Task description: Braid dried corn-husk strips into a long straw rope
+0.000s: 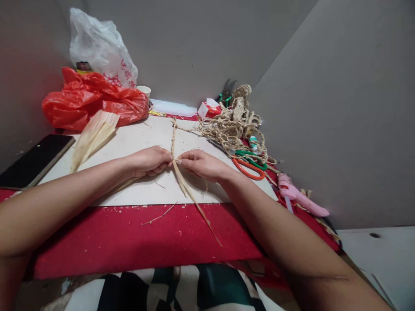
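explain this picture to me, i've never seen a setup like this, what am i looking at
There is no machine here: one camera, worn on a person's head, looks forward and down. The bare left hand and right hand pinch a thin twisted cord near where it spreads into loose strands. Beneath is a white board on a red surface. To the left lie a phone, pale husk-like sheets and a red plastic bag; to the right, a heap of braided cord, scissors and a pink glue gun.

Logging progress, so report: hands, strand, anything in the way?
Left hand and right hand pinching strand over white board. Loose strips trailing past board's near edge. Scissors lying near right wrist; nothing visibly blocking the hands.
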`<state>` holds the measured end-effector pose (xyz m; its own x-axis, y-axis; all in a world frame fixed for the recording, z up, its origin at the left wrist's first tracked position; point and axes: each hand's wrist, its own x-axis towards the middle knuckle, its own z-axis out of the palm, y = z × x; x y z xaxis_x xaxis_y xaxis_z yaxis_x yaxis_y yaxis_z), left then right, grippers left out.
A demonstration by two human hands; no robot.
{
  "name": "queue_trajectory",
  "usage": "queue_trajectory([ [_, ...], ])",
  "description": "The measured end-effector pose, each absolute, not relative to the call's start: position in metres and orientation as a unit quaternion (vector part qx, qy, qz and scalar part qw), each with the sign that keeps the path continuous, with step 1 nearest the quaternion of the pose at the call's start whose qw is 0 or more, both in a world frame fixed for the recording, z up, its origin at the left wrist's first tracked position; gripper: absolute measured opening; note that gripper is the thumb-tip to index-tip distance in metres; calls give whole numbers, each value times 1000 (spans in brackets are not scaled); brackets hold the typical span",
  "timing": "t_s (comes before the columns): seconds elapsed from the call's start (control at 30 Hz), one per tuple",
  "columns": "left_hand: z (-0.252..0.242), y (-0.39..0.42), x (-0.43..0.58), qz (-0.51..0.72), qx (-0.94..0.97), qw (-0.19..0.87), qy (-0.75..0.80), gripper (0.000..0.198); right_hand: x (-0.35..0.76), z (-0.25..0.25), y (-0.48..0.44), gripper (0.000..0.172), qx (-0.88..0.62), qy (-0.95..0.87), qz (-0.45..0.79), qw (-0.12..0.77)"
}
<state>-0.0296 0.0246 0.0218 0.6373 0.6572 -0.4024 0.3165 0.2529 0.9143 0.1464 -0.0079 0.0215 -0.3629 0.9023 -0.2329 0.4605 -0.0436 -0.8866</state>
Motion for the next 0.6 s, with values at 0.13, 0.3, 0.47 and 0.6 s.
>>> queue_trajectory([
  [0.13,20,24,-30,137,603,668,414,21,159,28,-6,21,-516,-662,508,195],
  [0.3,14,22,-30,161,621,641,421,22,181,35,1,23,-515,-673,508,156],
  [0.47,11,21,-30,159,652,598,438,22,192,47,31,14,-597,-736,237,214],
  [0.6,6,22,-32,170,671,582,428,20,140,68,48,13,-518,-796,128,285],
])
